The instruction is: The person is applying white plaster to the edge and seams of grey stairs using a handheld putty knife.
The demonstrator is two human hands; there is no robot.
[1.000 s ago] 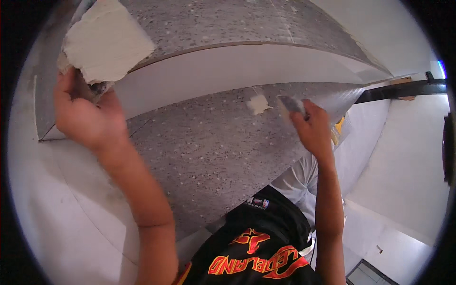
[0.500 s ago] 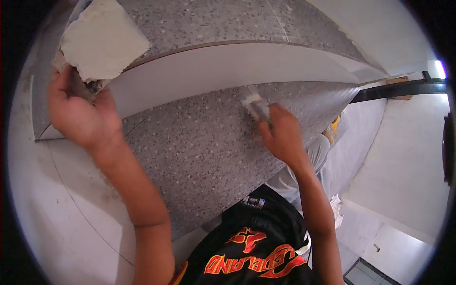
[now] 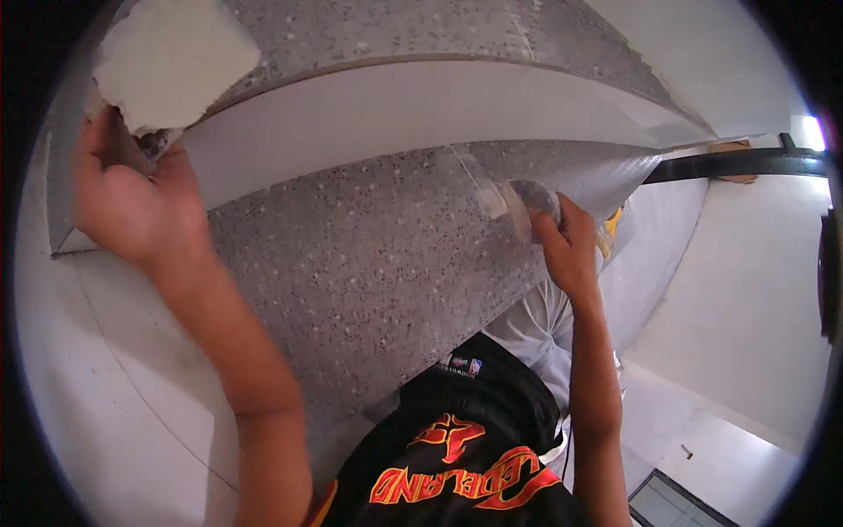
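At the upper left, my left hand (image 3: 145, 211) is closed around the underside of a putty board (image 3: 176, 66). Off-white putty covers its top, with ragged edges; a dark, crusted part shows between the fingers. My right hand (image 3: 571, 250) grips a scraper (image 3: 534, 200) with a thin, partly see-through blade. A dab of pale putty is near the blade's left edge, close to the grey speckled step tread (image 3: 351, 272). A pale wet streak runs on the tread from the foot of the white riser (image 3: 386, 105) toward the blade.
Above the riser lies another speckled tread (image 3: 421, 31) with a thin joint line across it. A black bar (image 3: 746, 164) juts in from the right. Something yellow (image 3: 613, 224) sits past my right hand. My legs in grey trousers (image 3: 536, 325) are beside the tread's near edge.
My right hand has moved right and slightly down with the scraper, whose blade now shows broadside. My left hand and the putty board have shifted slightly left and up.
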